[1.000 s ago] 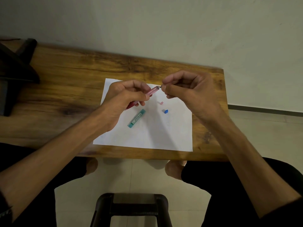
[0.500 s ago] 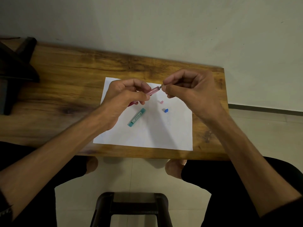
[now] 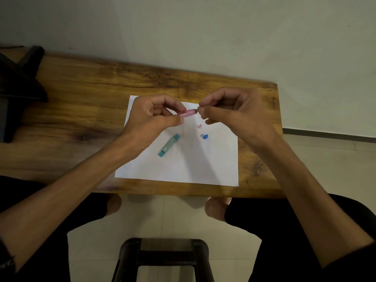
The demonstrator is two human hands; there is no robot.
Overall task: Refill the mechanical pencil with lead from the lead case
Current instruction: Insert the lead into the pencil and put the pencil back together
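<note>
Two hands above paper on surface. Nearest, below left grip: teal lead case; below right grip: blue cap, pink cap. Left hand closed round pink mechanical pencil, open end rightward. Right hand pinched at that end; lead itself too thin to see. Lead likely brittle: hold lightly, close to tip.

A wooden table stands against a pale wall. A white paper lies on its near right part. A dark object sits at the far left. A dark stool stands on the tiled floor, near centre.
</note>
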